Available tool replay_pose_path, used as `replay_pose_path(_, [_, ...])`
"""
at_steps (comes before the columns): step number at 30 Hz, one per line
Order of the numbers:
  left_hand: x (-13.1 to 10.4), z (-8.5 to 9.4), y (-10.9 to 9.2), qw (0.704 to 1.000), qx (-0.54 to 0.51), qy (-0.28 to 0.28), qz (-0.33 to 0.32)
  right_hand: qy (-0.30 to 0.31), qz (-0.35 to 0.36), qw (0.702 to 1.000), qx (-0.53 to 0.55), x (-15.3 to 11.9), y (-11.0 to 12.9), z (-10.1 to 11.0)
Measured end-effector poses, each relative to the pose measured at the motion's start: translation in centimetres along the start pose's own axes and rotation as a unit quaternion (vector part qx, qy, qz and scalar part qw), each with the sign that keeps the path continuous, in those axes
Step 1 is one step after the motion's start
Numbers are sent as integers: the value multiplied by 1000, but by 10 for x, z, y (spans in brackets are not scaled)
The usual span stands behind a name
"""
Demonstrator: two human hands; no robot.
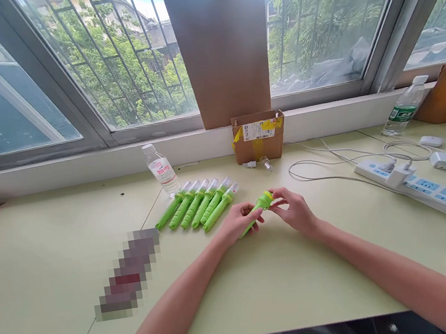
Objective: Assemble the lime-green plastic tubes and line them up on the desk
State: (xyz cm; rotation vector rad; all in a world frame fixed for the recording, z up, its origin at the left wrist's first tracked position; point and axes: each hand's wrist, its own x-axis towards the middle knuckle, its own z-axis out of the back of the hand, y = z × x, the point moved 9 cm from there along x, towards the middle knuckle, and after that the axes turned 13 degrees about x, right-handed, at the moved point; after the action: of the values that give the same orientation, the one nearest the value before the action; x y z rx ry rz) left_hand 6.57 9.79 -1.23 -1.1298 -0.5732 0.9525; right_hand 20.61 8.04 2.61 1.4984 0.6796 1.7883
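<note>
My left hand (pixel 242 221) wraps round the lower part of a green plastic stick (pixel 262 202), which is tilted up to the right. A yellow ring sits at its upper end, and no clear tip shows on it. At that end my right hand (pixel 294 211) has its thumb and fingers closed in a pinch on the ring; the fingertips partly hide it. Left of my hands lies a slanted row of several similar green sticks with clear tips (pixel 197 203). Beyond my hands, a small clear plastic piece (pixel 266 164) and a white-ended piece (pixel 249 164) lie on the table.
A small open cardboard box (pixel 260 147) stands by the window wall. One water bottle (pixel 162 170) is behind the row, another (pixel 406 107) at the far right. A power strip (pixel 427 189) with loose cables lies to the right. A blurred dark patch (pixel 130 273) covers something at left.
</note>
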Motion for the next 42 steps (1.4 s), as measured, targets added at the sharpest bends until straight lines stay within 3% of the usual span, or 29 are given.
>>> replay_pose_path(9, [-1, -4, -5, 997, 72, 9, -27, 4, 2, 1000, -22, 0, -1, 2])
replay_pose_path(21, [-1, -4, -3, 999, 14, 37, -3, 31, -8, 999, 4, 2, -1, -5])
replay_pose_path(31, [-3, 1, -1, 998, 66, 10, 18, 6, 20, 1000, -5, -1, 6, -3])
replay_pose_path(42, [-1, 0, 2, 1000, 2, -8, 14, 9, 14, 1000, -13, 0, 5, -3])
